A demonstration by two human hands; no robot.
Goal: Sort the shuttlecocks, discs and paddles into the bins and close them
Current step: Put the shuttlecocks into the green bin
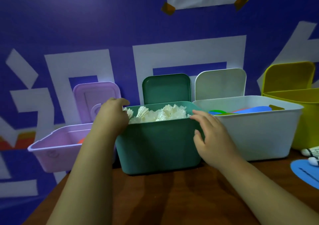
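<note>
A green bin [158, 147] stands in the middle of the table, heaped with white shuttlecocks [165, 114]. Its green lid [166, 88] leans upright against the wall behind it. My left hand [112, 114] rests at the bin's left rim with fingers curled over the edge. My right hand [208, 135] hovers with spread fingers by the bin's right front corner, fingertips near the rim. To the right, a white bin [259, 138] holds blue, green and red discs [255, 109]. To the left, a purple bin [57, 147] shows something orange inside.
White lid [221, 84] and purple lid [96, 97] lean on the blue wall. A yellow bin [305, 114] with raised lid stands far right. A blue paddle [305, 174] and a loose shuttlecock [310, 153] lie on the brown table at the right edge.
</note>
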